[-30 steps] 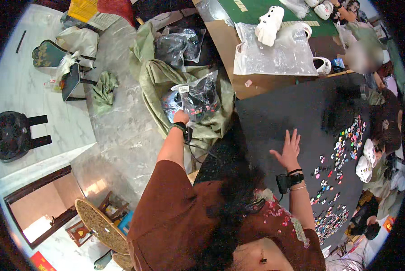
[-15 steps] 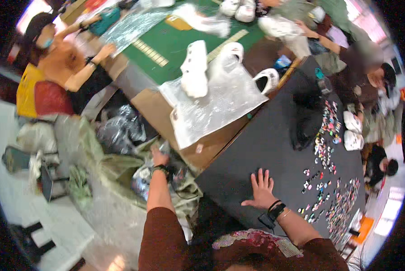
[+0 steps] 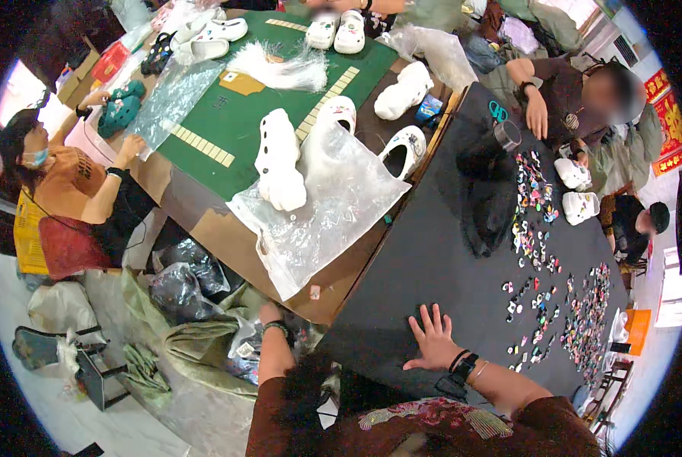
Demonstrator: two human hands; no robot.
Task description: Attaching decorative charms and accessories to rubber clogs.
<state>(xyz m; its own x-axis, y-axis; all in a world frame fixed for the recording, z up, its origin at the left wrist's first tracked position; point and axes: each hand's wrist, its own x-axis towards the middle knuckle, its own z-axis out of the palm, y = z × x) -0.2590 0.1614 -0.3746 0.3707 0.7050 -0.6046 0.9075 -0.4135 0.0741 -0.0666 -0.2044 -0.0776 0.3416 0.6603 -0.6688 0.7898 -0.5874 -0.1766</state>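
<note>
My right hand lies flat on the black tabletop, fingers spread, holding nothing. My left hand is down past the table's near left corner, above a green sack with clear plastic bags in it. Its fingers are mostly hidden, and I cannot see whether it holds anything. Beyond it, a clear plastic bag lies on the brown table part, with a white clog at its left edge. More white clogs stand close by, one of them decorated.
Many small colourful charms are strewn over the black table's right side. A green mat with rows of tiles covers the far table. One person sits at the left holding a teal clog; another sits at the right.
The view has shifted, so the tables and clogs appear further left. My left hand sits lower beside the table corner. My right hand stays spread on the black tabletop.
</note>
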